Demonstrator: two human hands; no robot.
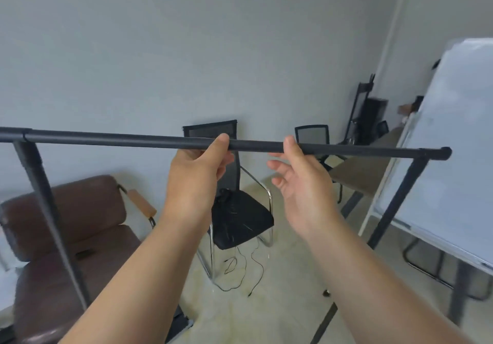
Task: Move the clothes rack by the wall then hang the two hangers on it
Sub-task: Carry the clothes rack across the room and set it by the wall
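The black clothes rack (112, 138) spans the view, its top bar running from the left edge to a corner joint at the right. My left hand (197, 175) wraps around the bar near its middle. My right hand (301, 178) is just to the right of it, thumb resting on the bar and fingers spread open below it, not closed. The rack's left post (45, 205) and right post (400, 197) slant down to the floor. No hangers are visible.
A grey wall (160, 50) lies beyond the rack. Behind the bar stand a brown leather armchair (66, 226) at left, a black mesh chair (237, 215) with a cable on the floor, another mesh chair (312, 135), a table (357, 173), and a whiteboard (448, 157) at right.
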